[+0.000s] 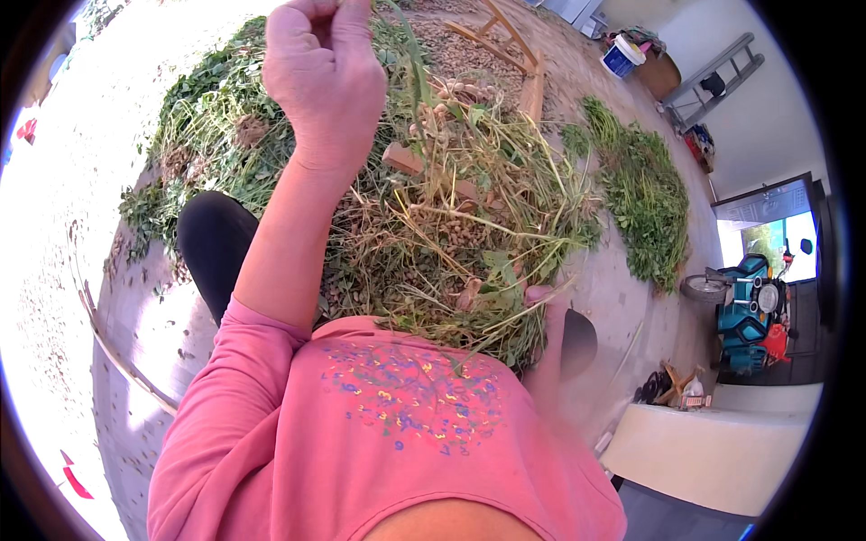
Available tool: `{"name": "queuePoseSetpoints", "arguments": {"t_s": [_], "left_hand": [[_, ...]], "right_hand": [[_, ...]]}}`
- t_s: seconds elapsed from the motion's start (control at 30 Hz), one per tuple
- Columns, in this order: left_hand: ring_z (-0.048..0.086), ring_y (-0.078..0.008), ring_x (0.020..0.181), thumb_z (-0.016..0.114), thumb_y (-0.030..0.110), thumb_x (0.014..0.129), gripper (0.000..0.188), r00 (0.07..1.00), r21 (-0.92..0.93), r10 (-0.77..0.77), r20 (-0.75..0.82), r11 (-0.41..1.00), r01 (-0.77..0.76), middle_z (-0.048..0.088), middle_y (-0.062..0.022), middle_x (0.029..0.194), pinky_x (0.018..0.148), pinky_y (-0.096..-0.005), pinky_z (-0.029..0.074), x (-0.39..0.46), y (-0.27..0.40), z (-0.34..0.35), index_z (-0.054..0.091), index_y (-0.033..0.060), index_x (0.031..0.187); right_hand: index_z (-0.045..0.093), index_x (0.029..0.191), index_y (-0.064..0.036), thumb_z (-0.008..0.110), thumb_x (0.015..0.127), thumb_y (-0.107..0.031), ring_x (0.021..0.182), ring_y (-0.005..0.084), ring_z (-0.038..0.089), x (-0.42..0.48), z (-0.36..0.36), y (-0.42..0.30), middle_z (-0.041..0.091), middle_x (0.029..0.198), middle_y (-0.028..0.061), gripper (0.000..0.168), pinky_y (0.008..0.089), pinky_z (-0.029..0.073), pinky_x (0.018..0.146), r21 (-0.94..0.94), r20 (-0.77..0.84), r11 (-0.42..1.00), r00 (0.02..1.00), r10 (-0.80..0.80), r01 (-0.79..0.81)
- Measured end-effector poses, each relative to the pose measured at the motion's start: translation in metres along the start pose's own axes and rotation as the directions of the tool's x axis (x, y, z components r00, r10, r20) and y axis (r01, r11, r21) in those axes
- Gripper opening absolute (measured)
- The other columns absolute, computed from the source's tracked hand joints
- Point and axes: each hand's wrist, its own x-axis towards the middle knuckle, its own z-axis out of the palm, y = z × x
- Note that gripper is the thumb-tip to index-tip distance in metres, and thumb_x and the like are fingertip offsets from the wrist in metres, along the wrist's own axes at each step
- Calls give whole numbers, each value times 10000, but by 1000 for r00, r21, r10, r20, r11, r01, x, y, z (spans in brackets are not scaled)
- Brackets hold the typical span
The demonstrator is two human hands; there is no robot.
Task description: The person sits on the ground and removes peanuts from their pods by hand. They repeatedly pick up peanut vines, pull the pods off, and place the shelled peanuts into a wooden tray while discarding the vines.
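My left hand (pixel 325 74) is raised at the top, its fingers pinched on a long green stem (pixel 414 61) that hangs to the right. Under it lies a tangled bundle of peanut plants (pixel 514 182), with drying stems, leaves and some pods (pixel 467 89). At the right side of this bundle, close to my body, my right hand (pixel 540 295) grips stems; leaves and stems hide much of it. Loose peanuts (pixel 453 233) lie among the plants before me. Part of a wooden piece (pixel 402 157) shows through the bundle.
Green plants are heaped at the left (pixel 223 101) and right (pixel 643 203). A wooden frame (pixel 534 88) stands beyond, near peanuts spread on the floor (pixel 453 44). Further off are a white and blue bucket (pixel 621 57), a ladder (pixel 710 84) and a teal motor vehicle (pixel 744 314).
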Motion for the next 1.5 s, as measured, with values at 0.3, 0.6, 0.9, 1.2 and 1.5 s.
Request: {"name": "queuePoseSetpoints", "arguments": {"t_s": [0.3, 0.6, 0.9, 1.2, 1.5], "left_hand": [[514, -303, 1026, 628, 438, 830, 697, 925, 505, 147, 349, 803, -318, 461, -270, 1196, 858, -412, 442, 37, -76, 38, 403, -87, 1228], [302, -367, 1285, 444, 782, 702, 1082, -7, -268, -658, 753, -317, 910, 199, -214, 1420, 1020, -520, 320, -122, -137, -10, 100, 33, 1401], [497, -357, 1128, 436, 877, 536, 1138, 154, -390, -387, 909, -661, 641, 487, -168, 1278, 929, -568, 399, -147, -97, -35, 401, 53, 1320], [634, -289, 885, 571, 78, 735, 415, -107, -180, -569, 816, -425, 887, 639, -177, 968, 831, -449, 519, -137, -91, -38, 535, -26, 1136], [633, -211, 867, 613, -58, 711, 409, 153, -256, -674, 723, -56, 965, 626, -115, 957, 775, -342, 549, -118, -34, 4, 508, 21, 1098]], "right_hand": [[566, 917, 21, 679, 605, -40, 683, 168, 586, -9, 84, -33, 615, 746, 85, 338, 292, 469, 642, -684, 165, 616, 905, -391, 391], [580, 924, -14, 645, 533, -26, 679, 286, 565, -2, 111, -36, 527, 754, 101, 397, 372, 462, 579, -864, 458, -126, 656, -600, 488], [523, 989, 11, 676, 563, -40, 747, 353, 559, 25, 122, -5, 531, 833, 160, 456, 412, 462, 627, -917, 209, 137, 743, -635, 374], [516, 1107, 42, 741, 687, -250, 807, 320, 596, 19, 130, -23, 575, 1000, 194, 559, 366, 496, 689, -752, 543, 95, 695, -471, 652], [26, 1406, 18, 572, 704, -711, 1290, 262, 260, 64, 101, -40, 238, 1398, 200, 1150, 370, 240, 1050, -354, 214, 818, 891, -401, 453]]}}
